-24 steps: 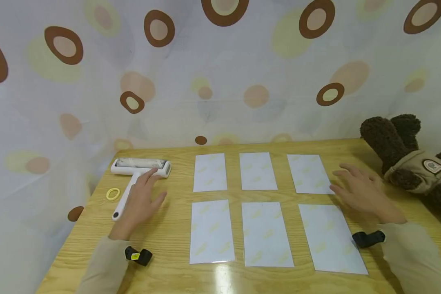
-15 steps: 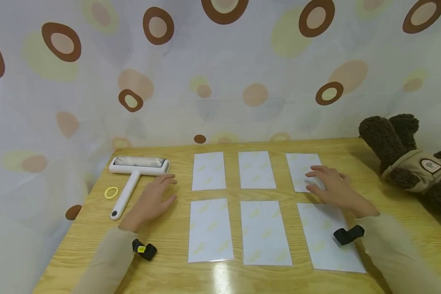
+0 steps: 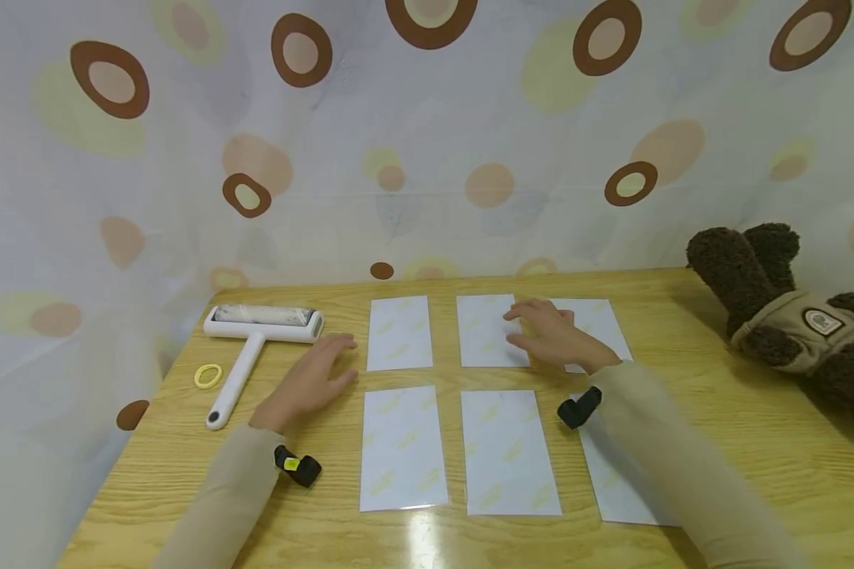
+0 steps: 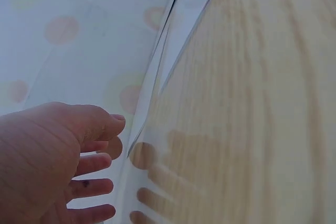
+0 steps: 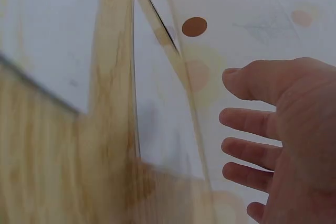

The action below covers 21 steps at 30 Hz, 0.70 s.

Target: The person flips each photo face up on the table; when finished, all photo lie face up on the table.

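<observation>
White cards with faint yellow marks lie in two rows of three on the wooden table. My right hand (image 3: pixel 555 336) hovers over the gap between the back middle card (image 3: pixel 485 332) and the back right card (image 3: pixel 601 324), fingers spread and holding nothing. Its sleeve covers part of the front right card (image 3: pixel 615 474). Left of the cards, my left hand (image 3: pixel 309 387) is empty with loosely bent fingers, near the back left card (image 3: pixel 400 333) and the front left card (image 3: pixel 402 450). Both wrist views show the left hand (image 4: pixel 58 161) and the right hand (image 5: pixel 278 135) above the table, touching nothing.
A white lint roller (image 3: pixel 245 356) lies at the left, beside a yellow ring (image 3: pixel 208 376). The front middle card (image 3: pixel 510 454) lies in the near row. A dark brown plush toy (image 3: pixel 790 324) lies at the right. A patterned cloth (image 3: pixel 427 158) hangs behind the table.
My right hand has swept left, from beside the back right card to the gap beside the back middle one. My left hand has moved right, off the lint roller's handle. The cards have stayed in place.
</observation>
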Each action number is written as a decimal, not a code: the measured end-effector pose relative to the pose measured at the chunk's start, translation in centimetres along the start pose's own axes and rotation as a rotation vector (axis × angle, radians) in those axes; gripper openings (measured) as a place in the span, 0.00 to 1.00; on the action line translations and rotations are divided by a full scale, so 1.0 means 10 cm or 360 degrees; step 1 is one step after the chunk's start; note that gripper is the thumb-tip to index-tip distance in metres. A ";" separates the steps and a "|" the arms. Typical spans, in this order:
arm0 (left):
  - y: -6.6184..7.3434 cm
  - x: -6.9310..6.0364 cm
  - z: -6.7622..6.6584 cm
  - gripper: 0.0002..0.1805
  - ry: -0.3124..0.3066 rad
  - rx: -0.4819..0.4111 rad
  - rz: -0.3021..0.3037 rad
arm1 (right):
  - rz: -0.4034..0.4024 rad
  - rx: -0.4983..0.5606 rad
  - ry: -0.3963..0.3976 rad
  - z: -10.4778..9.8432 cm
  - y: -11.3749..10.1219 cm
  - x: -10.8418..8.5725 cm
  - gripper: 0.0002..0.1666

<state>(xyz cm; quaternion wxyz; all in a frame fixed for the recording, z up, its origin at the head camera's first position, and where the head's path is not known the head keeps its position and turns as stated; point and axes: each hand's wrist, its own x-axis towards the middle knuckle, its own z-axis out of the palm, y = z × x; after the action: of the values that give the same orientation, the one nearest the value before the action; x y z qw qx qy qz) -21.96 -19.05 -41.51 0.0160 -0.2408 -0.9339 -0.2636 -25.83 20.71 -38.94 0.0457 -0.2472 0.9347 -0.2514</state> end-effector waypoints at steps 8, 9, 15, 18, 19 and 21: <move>-0.05 0.15 0.07 0.23 0.0006 -0.0025 0.0042 | 0.0004 -0.0005 -0.0101 0.16 -0.21 0.54 0.26; -0.06 0.16 0.07 0.24 0.0007 -0.0039 0.0040 | 0.0014 -0.0021 -0.0109 0.18 -0.24 0.60 0.27; -0.08 0.17 0.10 0.23 0.0009 -0.0075 0.0094 | 0.0072 -0.0090 -0.0186 0.34 -0.43 0.87 0.33; -0.10 0.17 0.14 0.21 -0.0001 -0.0075 0.0118 | 0.0049 -0.0152 -0.0216 0.42 -0.50 0.98 0.38; -0.10 0.17 0.16 0.21 0.0001 -0.0064 0.0128 | 0.0035 -0.0174 -0.0224 0.44 -0.52 1.01 0.40; -0.09 0.18 0.20 0.20 0.0007 -0.0045 0.0145 | 0.0024 -0.0204 -0.0235 0.49 -0.56 1.08 0.42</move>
<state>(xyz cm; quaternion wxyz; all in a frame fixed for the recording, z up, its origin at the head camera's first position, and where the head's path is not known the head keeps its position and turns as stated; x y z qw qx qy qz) -23.74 -17.98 -43.37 0.0265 -0.2828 -0.9181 -0.2764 -31.80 9.06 -39.97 0.1005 -0.2604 0.9448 -0.1717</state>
